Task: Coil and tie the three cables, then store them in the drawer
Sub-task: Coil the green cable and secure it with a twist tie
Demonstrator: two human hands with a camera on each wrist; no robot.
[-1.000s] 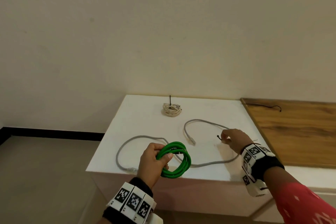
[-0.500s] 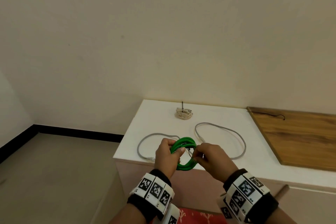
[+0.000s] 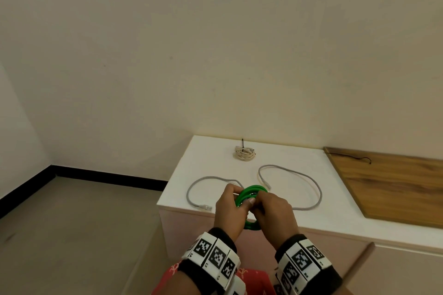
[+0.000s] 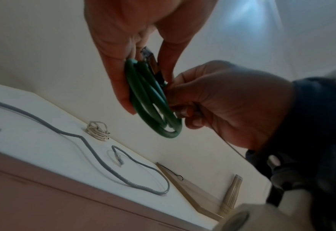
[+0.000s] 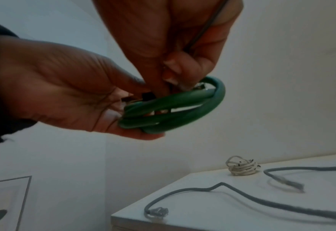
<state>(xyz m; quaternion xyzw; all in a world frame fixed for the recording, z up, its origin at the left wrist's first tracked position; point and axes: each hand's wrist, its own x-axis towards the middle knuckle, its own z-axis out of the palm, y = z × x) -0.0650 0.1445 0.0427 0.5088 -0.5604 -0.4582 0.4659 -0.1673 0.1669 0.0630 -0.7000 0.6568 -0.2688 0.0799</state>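
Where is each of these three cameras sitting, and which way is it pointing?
Head: worn on the head, looking down at both hands and the white table.
Left wrist: looks along the left hand towards the right hand.
Right wrist: looks along the right hand towards the left hand.
All three show the green cable, grey cable and white bundle.

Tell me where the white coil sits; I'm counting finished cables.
In the head view the white coil lies at the back of the white tabletop, beyond the grey cable.
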